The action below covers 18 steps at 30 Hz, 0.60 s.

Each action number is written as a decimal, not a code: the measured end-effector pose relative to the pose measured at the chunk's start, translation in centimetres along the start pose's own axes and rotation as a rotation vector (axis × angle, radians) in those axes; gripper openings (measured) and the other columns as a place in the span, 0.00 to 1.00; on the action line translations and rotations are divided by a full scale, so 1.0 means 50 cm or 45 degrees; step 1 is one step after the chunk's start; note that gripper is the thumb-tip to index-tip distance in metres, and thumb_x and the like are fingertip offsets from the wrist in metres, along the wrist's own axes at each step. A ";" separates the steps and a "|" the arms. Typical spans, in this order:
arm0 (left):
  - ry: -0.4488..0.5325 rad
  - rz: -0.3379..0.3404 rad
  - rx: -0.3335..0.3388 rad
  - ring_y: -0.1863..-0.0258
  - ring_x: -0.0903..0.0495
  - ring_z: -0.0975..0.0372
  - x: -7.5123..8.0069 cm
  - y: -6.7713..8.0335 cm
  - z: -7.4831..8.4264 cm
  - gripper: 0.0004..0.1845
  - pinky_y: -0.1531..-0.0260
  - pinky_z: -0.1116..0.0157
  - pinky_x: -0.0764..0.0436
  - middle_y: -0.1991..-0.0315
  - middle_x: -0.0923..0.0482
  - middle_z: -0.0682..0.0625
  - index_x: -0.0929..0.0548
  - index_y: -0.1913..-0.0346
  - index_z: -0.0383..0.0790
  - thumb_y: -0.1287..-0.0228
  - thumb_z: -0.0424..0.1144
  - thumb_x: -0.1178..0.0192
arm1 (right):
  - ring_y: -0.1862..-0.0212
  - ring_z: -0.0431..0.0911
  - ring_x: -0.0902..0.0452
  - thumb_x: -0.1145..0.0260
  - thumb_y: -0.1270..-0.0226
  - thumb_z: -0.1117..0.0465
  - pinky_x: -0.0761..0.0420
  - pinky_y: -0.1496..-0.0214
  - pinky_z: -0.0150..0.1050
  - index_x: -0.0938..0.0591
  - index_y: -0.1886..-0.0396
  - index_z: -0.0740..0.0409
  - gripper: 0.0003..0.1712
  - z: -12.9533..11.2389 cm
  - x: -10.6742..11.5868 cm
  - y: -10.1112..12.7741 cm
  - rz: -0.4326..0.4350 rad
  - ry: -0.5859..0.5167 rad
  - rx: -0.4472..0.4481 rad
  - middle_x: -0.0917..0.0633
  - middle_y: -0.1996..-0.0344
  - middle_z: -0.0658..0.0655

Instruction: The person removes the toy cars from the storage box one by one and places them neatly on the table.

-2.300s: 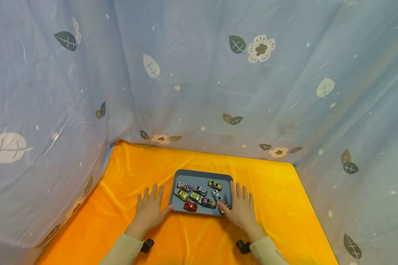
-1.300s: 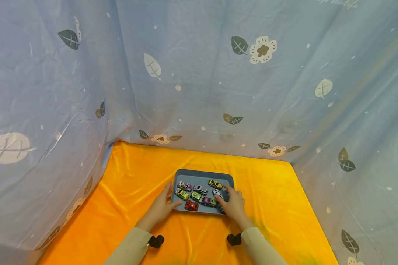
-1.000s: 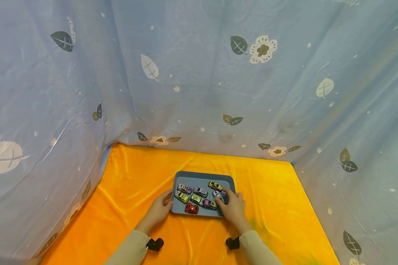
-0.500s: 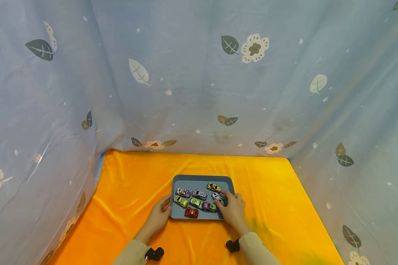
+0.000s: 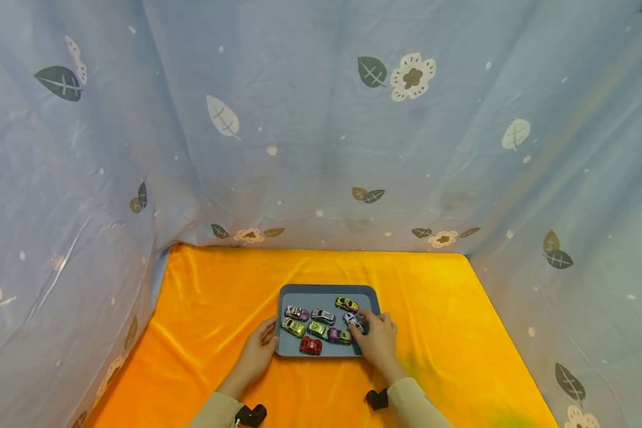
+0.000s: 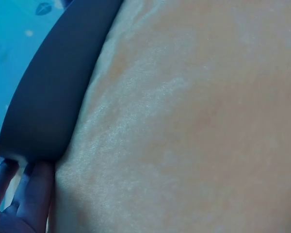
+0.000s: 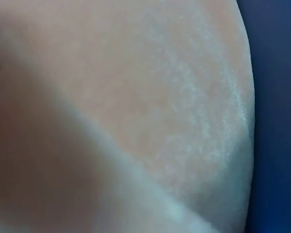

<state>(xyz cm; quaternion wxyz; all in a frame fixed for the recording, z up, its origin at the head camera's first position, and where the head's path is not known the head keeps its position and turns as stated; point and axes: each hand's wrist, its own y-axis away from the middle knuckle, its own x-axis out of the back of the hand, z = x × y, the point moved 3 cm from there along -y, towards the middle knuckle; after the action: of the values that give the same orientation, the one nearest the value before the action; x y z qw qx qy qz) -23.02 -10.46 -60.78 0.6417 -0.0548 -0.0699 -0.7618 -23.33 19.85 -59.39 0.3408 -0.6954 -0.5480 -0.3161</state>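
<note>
A blue-grey tray [image 5: 329, 289] of small toy cars lies before me. My left hand [image 5: 257, 351] grips its left end, thumb at the rim; in the left wrist view its fingers [image 6: 36, 194] curl under the tray's end [image 6: 53, 82]. Over the right end, my right hand [image 5: 378, 340] pinches a white toy car [image 5: 353, 321] between thumb and fingertips. Just behind that car sits a yellow-and-red car [image 5: 347, 304]; a purple-and-green one [image 5: 339, 336] is left of my right thumb. Another car by the right palm is mostly hidden.
Farther left in the tray are a red car [image 5: 311, 345], a green car [image 5: 318, 329], a silver car [image 5: 323, 315], a yellow-green car [image 5: 293, 327] and a white-and-purple car [image 5: 296, 312]. Orange cloth [image 5: 219, 279] lies beneath; pale blue patterned curtains [image 5: 310, 148] enclose the back and sides.
Both hands were spread beside the tray, then moved inward. The left curled round the tray's left end, and the right closed on the white toy car. The head view shifted slightly.
</note>
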 end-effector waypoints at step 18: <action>0.023 0.013 -0.001 0.39 0.29 0.41 0.001 0.007 0.020 0.27 0.45 0.55 0.24 0.34 0.35 0.32 0.35 0.30 0.32 0.31 0.24 0.47 | 0.60 0.47 0.37 0.25 0.44 0.50 0.45 0.48 0.49 0.15 0.53 0.52 0.21 -0.005 0.011 0.006 0.092 -0.074 0.121 0.20 0.71 0.45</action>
<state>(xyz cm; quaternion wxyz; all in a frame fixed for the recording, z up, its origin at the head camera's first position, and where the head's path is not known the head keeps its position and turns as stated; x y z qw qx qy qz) -22.71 -10.37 -59.79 0.6461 -0.0486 -0.0635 -0.7591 -22.94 19.89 -58.81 0.3686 -0.7066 -0.5467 -0.2569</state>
